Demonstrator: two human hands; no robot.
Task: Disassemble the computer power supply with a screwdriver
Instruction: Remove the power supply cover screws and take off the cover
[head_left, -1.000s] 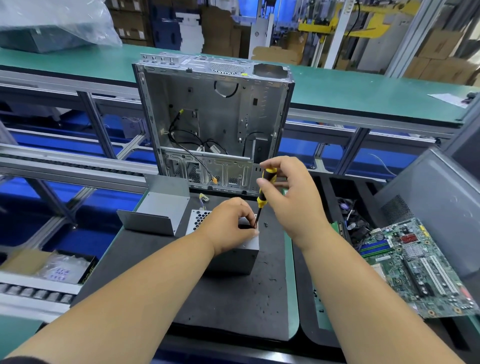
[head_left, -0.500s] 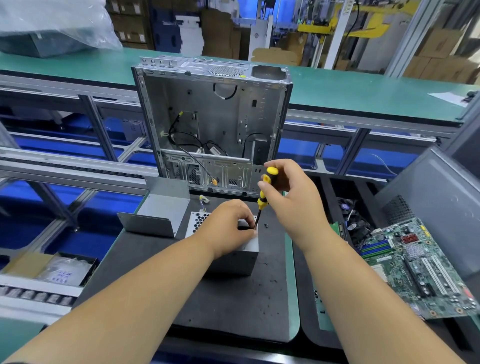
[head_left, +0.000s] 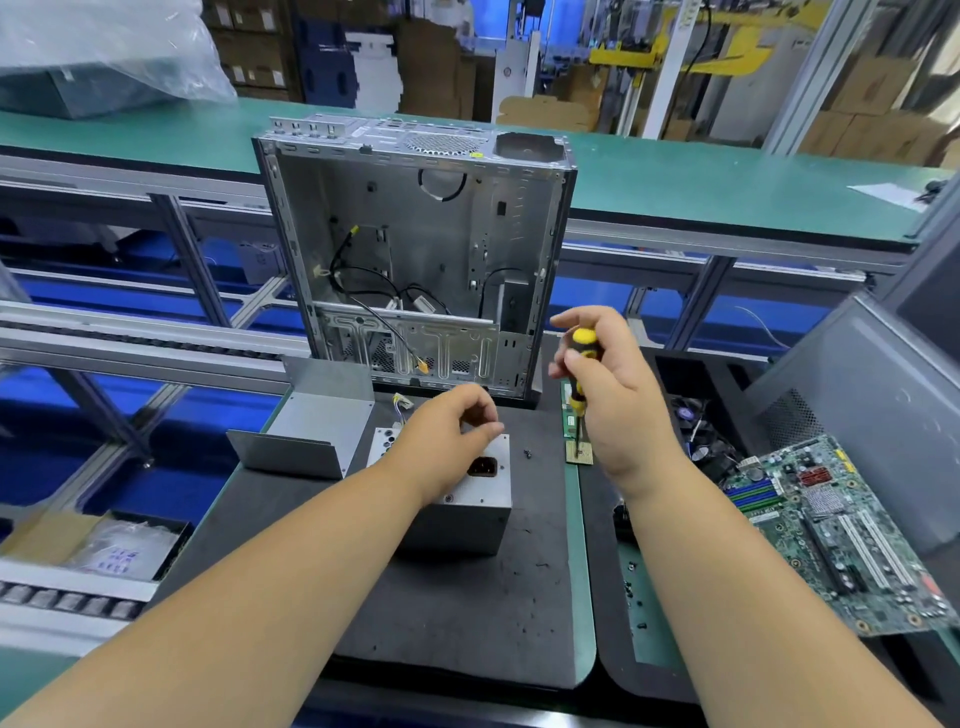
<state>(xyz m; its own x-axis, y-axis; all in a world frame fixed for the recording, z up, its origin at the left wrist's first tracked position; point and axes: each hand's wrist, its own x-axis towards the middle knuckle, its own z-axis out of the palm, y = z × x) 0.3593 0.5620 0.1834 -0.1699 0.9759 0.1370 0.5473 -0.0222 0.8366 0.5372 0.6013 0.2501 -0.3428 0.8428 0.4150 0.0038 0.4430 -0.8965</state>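
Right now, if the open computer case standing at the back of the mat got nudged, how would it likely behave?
The computer case stands tall on a narrow base, so a sideways shove would probably tip it. It looks stripped, with only loose cables inside, so likely light. Its sheet-metal walls look stiff, not floppy.

The left hand (head_left: 447, 431) covers the back part of the power supply's (head_left: 467, 512) top, so the screws there cannot be seen. Whether its curled fingers pinch something is too small to tell. The right hand (head_left: 610, 395) hides much of the screwdriver (head_left: 581, 374); its tip is thin and lost against a small board (head_left: 579, 454). The specks (head_left: 528, 453) on the mat (head_left: 467, 623) may be screws, but they are too small to tell. The motherboard (head_left: 841, 540) is cut at its right corner by the edge. Both forearms leave the picture at the bottom. The bag (head_left: 104, 47) at top left is cut off.
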